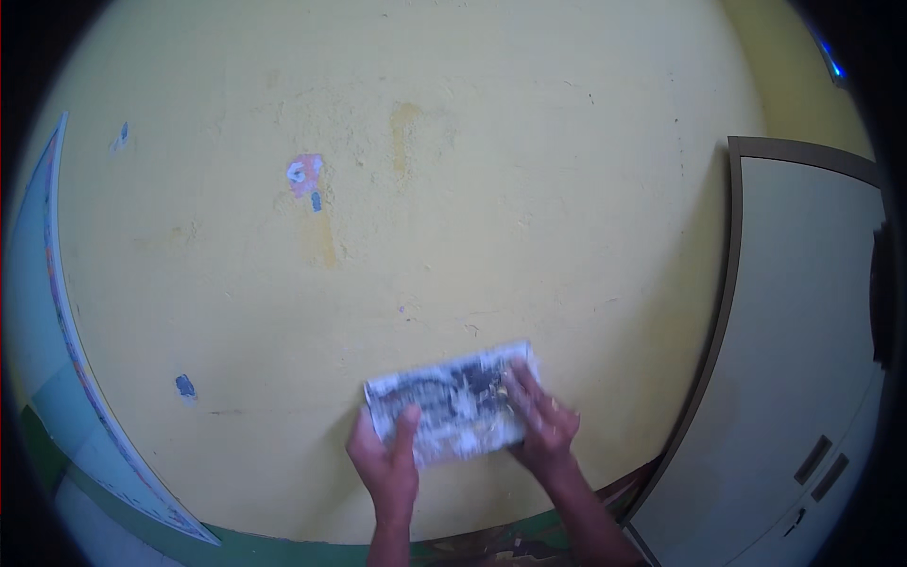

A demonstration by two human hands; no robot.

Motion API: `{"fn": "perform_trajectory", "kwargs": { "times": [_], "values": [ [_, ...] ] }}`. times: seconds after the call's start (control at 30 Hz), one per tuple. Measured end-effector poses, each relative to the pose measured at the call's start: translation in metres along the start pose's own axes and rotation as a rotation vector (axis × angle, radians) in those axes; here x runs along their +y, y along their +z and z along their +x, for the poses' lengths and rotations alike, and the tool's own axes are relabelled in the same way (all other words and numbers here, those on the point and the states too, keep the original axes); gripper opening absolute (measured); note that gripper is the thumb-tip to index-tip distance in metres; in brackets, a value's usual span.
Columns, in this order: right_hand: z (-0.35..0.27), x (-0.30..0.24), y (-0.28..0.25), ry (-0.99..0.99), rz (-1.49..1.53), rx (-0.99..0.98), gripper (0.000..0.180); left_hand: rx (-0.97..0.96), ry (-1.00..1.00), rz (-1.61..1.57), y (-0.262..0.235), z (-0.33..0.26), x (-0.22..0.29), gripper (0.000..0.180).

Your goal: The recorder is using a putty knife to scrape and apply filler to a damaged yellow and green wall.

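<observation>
A flat rectangular panel (444, 438), white with dark printed-looking patches and smeared, patchy areas, is held slightly tilted in front of the wall. Its exact kind cannot be made out through the blur. My left hand (383, 458) grips its left end, the thumb lying over the face and the other fingers hidden behind. At the right end, my right hand (548, 430) has its fingers across the face and part of the hand under the lower edge. Whitish residue shows on those fingers.
Behind the panel rises a yellowish wall (529, 217) with peeling spots and a pink-and-white sticker remnant (304, 176). To the right stands a pale wardrobe (803, 312) with a brown frame. A light-blue board (47, 312) leans at the left. Green paint (293, 536) runs along the wall's bottom.
</observation>
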State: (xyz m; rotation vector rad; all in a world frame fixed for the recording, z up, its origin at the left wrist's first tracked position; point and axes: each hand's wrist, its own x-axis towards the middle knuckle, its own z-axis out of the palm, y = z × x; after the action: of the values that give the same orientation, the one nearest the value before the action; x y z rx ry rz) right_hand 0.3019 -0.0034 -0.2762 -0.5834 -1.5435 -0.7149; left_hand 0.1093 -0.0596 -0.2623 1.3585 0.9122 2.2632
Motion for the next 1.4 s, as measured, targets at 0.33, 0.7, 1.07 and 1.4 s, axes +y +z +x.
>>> {"fn": "perform_trajectory", "kwargs": {
  "times": [0.33, 0.7, 1.07, 1.4],
  "values": [
    [-0.038, -0.021, -0.007, 0.007, 0.022, -0.055, 0.056, 0.061, -0.094, 0.052, -0.024, -0.025, -0.001, 0.025],
    [0.024, -0.010, 0.015, -0.065, -0.002, -0.060, 0.057, 0.126, -0.018, -0.117, -0.020, 0.003, -0.001, 0.030],
    [0.005, -0.043, -0.009, -0.009, 0.025, 0.026, 0.056, 0.007, -0.086, -0.197, -0.034, -0.013, 0.026, 0.020],
    [-0.036, -0.043, -0.010, 0.089, 0.018, -0.049, 0.054, 0.007, -0.143, -0.029, -0.045, -0.028, -0.019, 0.026]
  ]
}}
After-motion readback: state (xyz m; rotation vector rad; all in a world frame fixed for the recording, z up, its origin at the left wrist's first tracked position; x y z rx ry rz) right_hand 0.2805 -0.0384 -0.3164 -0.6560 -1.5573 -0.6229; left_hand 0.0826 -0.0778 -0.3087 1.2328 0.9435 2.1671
